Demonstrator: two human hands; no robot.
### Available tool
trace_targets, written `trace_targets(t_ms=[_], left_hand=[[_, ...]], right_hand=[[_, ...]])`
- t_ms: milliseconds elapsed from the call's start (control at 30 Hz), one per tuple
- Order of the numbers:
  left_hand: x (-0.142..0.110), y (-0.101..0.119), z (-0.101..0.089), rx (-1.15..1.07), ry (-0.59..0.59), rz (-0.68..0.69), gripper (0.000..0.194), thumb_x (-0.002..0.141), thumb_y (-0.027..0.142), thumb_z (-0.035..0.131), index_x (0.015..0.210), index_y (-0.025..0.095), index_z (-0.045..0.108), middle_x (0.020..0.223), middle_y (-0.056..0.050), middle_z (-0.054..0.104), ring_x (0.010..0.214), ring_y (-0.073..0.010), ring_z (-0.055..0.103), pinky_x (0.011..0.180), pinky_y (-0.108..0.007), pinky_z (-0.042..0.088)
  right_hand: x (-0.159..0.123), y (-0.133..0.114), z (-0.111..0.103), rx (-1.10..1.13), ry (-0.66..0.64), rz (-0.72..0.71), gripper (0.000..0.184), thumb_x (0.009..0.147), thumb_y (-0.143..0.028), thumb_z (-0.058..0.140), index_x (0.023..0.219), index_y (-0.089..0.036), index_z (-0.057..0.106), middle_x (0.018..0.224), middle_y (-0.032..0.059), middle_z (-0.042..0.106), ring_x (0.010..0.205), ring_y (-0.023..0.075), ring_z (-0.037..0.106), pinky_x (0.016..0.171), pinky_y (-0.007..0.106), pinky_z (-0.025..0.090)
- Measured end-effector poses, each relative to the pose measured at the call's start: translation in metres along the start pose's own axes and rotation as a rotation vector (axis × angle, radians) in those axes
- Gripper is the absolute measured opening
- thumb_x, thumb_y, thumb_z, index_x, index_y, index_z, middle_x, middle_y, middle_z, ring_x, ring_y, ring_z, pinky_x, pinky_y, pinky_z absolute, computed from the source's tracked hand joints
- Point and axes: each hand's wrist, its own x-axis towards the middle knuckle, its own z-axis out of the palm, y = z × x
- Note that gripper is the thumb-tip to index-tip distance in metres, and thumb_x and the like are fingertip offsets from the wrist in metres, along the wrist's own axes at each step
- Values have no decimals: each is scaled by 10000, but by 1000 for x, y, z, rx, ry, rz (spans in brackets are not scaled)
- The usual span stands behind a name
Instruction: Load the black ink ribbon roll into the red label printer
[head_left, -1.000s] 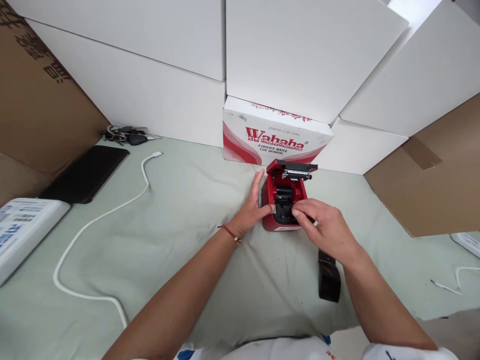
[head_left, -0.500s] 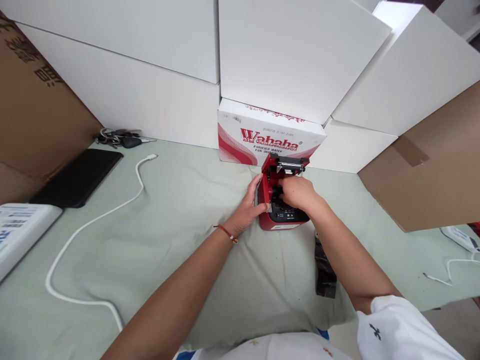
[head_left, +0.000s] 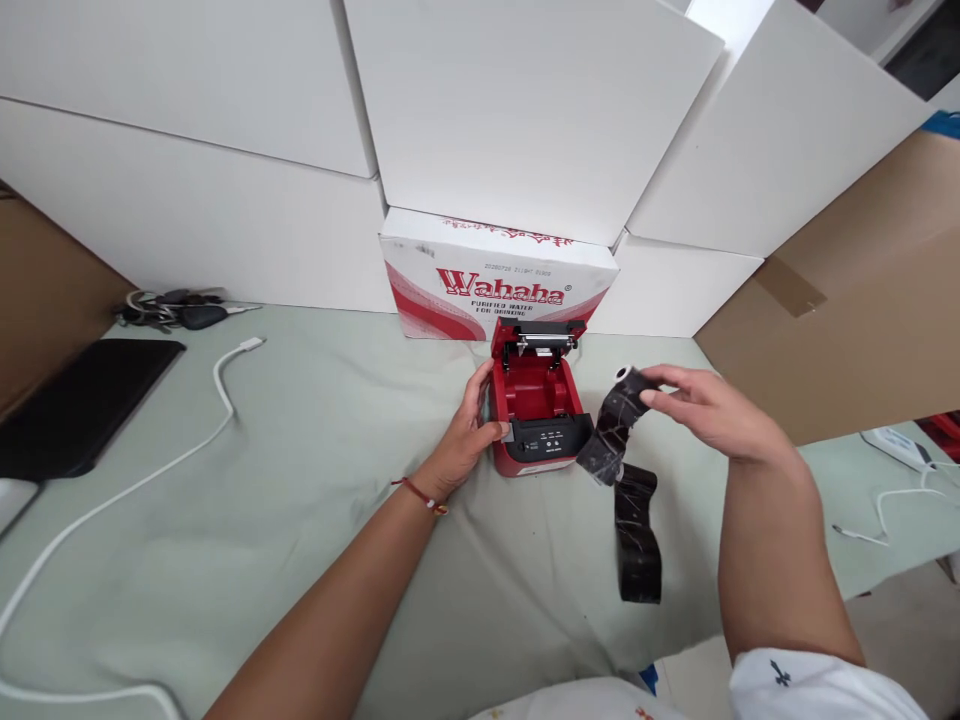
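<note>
A small red label printer [head_left: 540, 410] stands on the cloth, its lid [head_left: 541, 342] raised and its red inner bay bare. My left hand [head_left: 466, 430] grips its left side, thumb at the front corner and fingers along the wall. To the right of the printer, my right hand [head_left: 694, 405] pinches a black label roll [head_left: 626, 400] with a white core. A loose end of the roll hangs down to the left near the printer's front corner. Below it on the cloth lies a curling black label strip [head_left: 637, 540]; I cannot tell whether the two are joined.
Behind the printer stands a Wahaha carton [head_left: 499, 285] against white boxes [head_left: 525, 120]. At the left lie a white cable [head_left: 150, 480], keys [head_left: 180, 308] and a black flat object [head_left: 90, 400]. A brown cardboard box [head_left: 840, 290] borders the right side.
My right hand has come out of the printer and moved right, now holding the black label roll. My left hand stays on the printer. The view has shifted to the right.
</note>
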Motion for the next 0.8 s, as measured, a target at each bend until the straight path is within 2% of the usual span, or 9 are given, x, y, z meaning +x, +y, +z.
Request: trace_targets(t_ms=[67,133,233,333,433,500,600,700,800], left_hand=[[1,-2,-2,7,-2,5,1005,817,378,798,1699,339,319,1837,-48,323,1727,-351,227,1430,-553,197],[2,-4,-4,15,-7,9,1005,819,421,816,1696,350,331,1832,-45,336,1723,-355,234,1426,-557,208],[3,-6,-7,21,-15,24,1023,815,479,845,1695,363,338,1832,-48,338,1722,-364,242,1422,-567,224],[2,-6,-7,21,-20,31,1021,815,508,861,1691,375,354,1833,-46,339,1719,-371,256,1423,-574,226],[1,-4,-6,14,-10,21,1023,817,517,864,1691,372,354,1836,-49,333,1727,-368,242,1431,-573,207],[0,-2,-4,-2,-4,16,1024,812,509,869,1687,368,356,1832,-51,341,1727,-365,242,1432,-575,199],[0,-1,-3,-19,-7,11,1015,809,485,874,1679,378,362,1830,-44,345,1724,-361,249,1433,-579,193],[1,0,-3,-17,-20,12,1009,811,485,875,1675,389,362,1833,-39,338,1727,-358,241,1433,-579,191],[1,1,-3,-12,-17,11,1005,810,501,873,1672,388,367,1836,-39,334,1730,-355,237,1433,-567,192]], right_hand=[[13,23,7,-89,-143,52,376,992,-531,648,1168,-240,807,1189,74,843,1050,277,765,950,402,608],[25,40,24,-160,-213,79,312,969,-442,647,1113,-226,819,1118,71,854,970,265,765,914,393,606],[27,55,49,-194,-131,98,350,968,-355,613,1226,-202,792,1303,113,812,1050,267,749,967,398,583],[5,65,54,-226,-5,122,449,1008,-377,542,1368,-177,723,1422,157,741,1015,262,728,1003,438,557],[-29,76,46,-214,-14,140,433,1014,-465,557,1316,-220,746,1210,103,799,761,212,673,839,403,572],[-47,85,45,-213,-61,142,389,992,-472,589,1256,-247,767,1126,73,798,711,198,648,765,378,559],[-59,94,57,-203,-103,107,328,982,-393,579,1206,-245,768,1145,77,781,800,214,692,805,382,567],[-58,97,75,-177,-93,66,337,1008,-344,549,1265,-243,743,1268,96,760,925,224,732,892,389,582],[-59,90,77,-254,-86,70,318,997,-304,580,1257,-228,745,1264,113,764,948,240,744,896,401,588]])
